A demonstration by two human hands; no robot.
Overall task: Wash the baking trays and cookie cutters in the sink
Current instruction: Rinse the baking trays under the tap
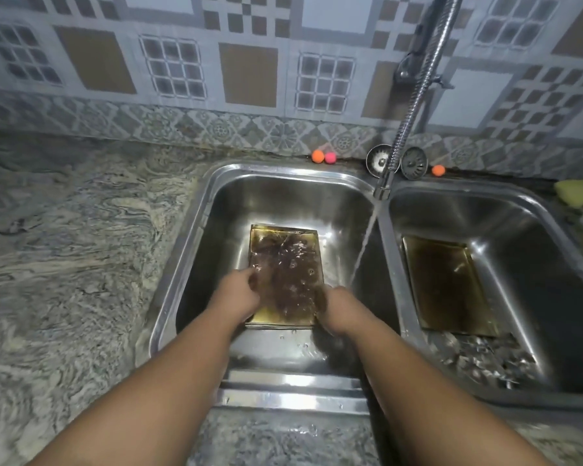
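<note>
Head view, baking tray long axis running away, left hand, right hand, fingers gripping its sides

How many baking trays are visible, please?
2: left tray in the left basin, held by left hand and right hand; right tray in the right basin. More may hide underneath.
</note>
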